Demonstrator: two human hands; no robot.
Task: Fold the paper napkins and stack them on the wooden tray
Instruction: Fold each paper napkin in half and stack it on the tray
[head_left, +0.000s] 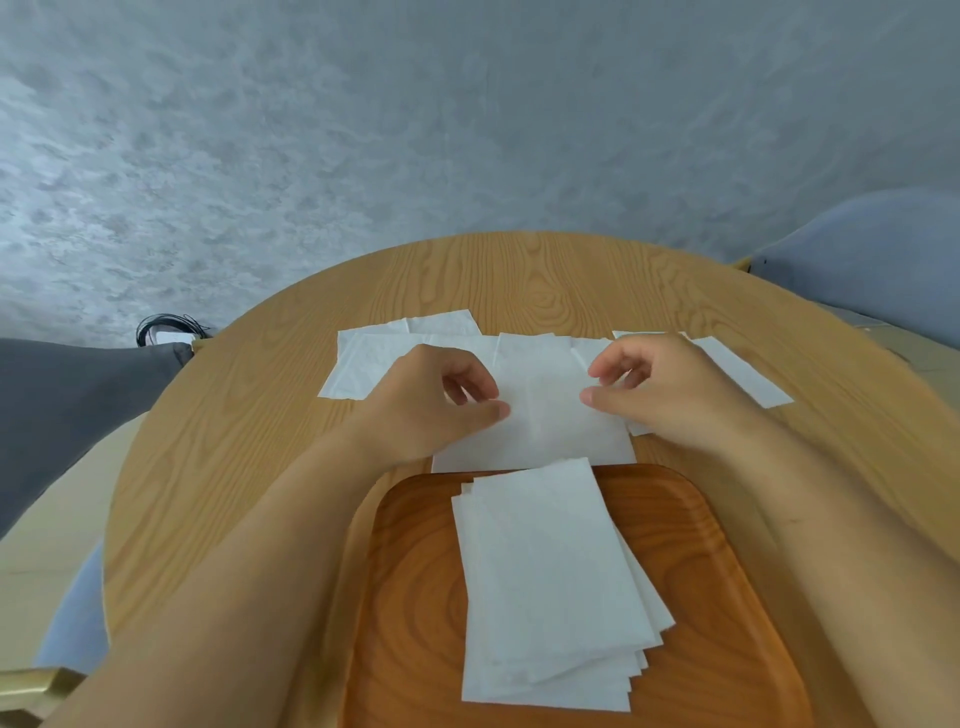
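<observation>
A wooden tray (691, 525) lies at the table's near edge and carries a stack of several folded white napkins (550, 582), slightly fanned. Just beyond the tray a white napkin (540, 421) lies flat on the table with a crease down its middle. My left hand (431, 405) pinches this napkin at its left side, thumb on top and fingers curled. My right hand (670, 395) pinches it at the right side in the same way. Both hands cover the napkin's side edges.
More unfolded napkins (363, 364) lie overlapping in a row across the round wooden table (234, 441) behind my hands. A pale chair (872, 260) stands at the far right, and a grey cushion (67, 405) with a coil of black cable (166, 327) at the left.
</observation>
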